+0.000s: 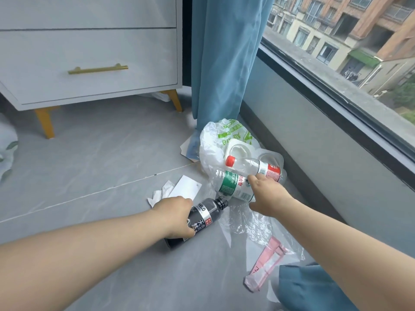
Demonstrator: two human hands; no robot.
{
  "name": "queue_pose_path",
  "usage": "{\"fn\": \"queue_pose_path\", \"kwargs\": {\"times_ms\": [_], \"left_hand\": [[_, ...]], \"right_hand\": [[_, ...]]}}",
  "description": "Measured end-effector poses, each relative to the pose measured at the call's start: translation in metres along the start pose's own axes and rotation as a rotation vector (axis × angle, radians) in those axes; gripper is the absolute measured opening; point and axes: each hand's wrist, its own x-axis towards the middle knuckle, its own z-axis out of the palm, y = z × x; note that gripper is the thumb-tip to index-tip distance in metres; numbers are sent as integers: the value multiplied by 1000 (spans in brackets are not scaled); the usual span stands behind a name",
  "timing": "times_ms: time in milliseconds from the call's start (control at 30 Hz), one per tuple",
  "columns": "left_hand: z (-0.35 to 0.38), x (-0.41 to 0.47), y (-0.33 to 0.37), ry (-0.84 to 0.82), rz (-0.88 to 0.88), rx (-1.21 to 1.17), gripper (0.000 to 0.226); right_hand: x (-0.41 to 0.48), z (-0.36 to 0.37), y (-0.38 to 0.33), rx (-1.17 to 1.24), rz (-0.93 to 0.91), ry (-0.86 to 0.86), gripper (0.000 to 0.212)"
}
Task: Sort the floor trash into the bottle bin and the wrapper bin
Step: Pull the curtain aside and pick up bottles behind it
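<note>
Nearest us, a pink wrapper [267, 265] lies flat on the grey floor [101, 153] under a crumpled sheet of clear plastic film [247, 223], just beside a fold of blue cloth [314, 288] at the lower right edge. A little further on lies the black bottle [206, 213], on its side with its black cap pointing away and to the right; it has a dark body and a silver-and-white label band. Our left hand [177, 215] comes in low from the left with the forearm almost level, and its fingers are curled over the bottle's lower half, clamped round it. Just past that hand a white card [185, 187] rests on a crumpled tissue [158, 195]. To the right, our right hand [268, 196] reaches forward with the wrist straight and sits on the base end of the green-label bottle [231, 185], a clear bottle lying on its side. Thumb and fingers are spread apart to either side of it, and we cannot tell whether they have closed on it. Touching it on the far side lies a clear red-cap bottle [253, 166] with a red label. Both rest against a white plastic bag [215, 140] printed in green, which holds a white tray [238, 151]. Beyond hang a blue curtain [224, 63], a white dresser [89, 52] on yellow legs and a window [348, 41].
</note>
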Motion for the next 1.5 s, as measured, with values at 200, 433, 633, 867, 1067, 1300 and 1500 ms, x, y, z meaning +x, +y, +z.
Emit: {"fn": "queue_pose_path", "kwargs": {"times_ms": [200,433,633,867,1067,1300,1500], "left_hand": [[11,9,0,-21,5,-4,47],[15,11,0,-41,-11,-31,40],[9,1,-6,12,-66,-59,41],[-4,-17,-9,93,-170,-209,47],[-17,-35,-12,133,-223,-401,58],[-77,-41,-9,329,-223,-671,48],[-147,-40,-4,584,-178,-905,40]], "right_hand": [[5,14,-5,25,3,-82,68],[1,15,-10,195,70,-126,66],[-11,1,-7,366,144,-83,64],[-24,-18,-6,487,189,40,55],[-38,-36,-11,635,241,115,58],[-43,-96,-20,914,233,340,58],[-44,-164,-15,1084,191,549,53]]}}
